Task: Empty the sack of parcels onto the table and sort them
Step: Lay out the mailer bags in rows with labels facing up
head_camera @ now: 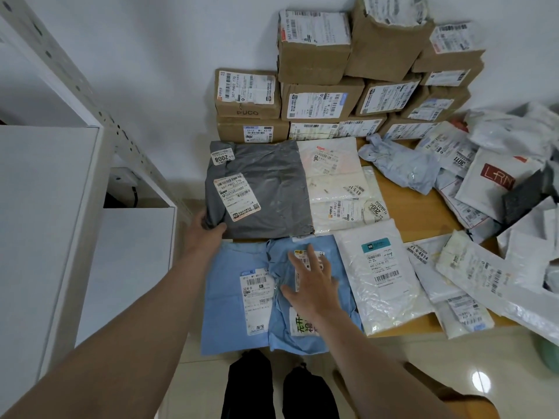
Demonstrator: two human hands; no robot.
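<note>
- Head view: a light wooden table point(402, 207) stands against a white wall. Parcels lie flat on it in rows, and brown cardboard boxes point(314, 55) are stacked along the back.
- The left hand point(208, 228) grips the near left corner of a dark grey plastic mailer bag point(266, 189). The thumb is on top and the fingers are tucked underneath. The bag lies flat at the table's left edge, just in front of the boxes.
- The right hand point(314, 282) rests flat with fingers spread, holding nothing. It presses on a crumpled blue plastic mailer bag point(284, 340) at the near edge. This bag overlaps a paler blue plastic mailer bag point(223, 297) on its left.
- These bags look light, soft and slick, and they probably slide over one another. A corner or edge pinch, or a flat palm, seems the best hold.
- The boxes are taped shut and labelled, and the bags are sealed too, so all contents are hidden.
- On the right, a loose heap of white plastic mailer bags point(472, 261) appears to be still unsorted. The sack itself cannot be made out.
</note>
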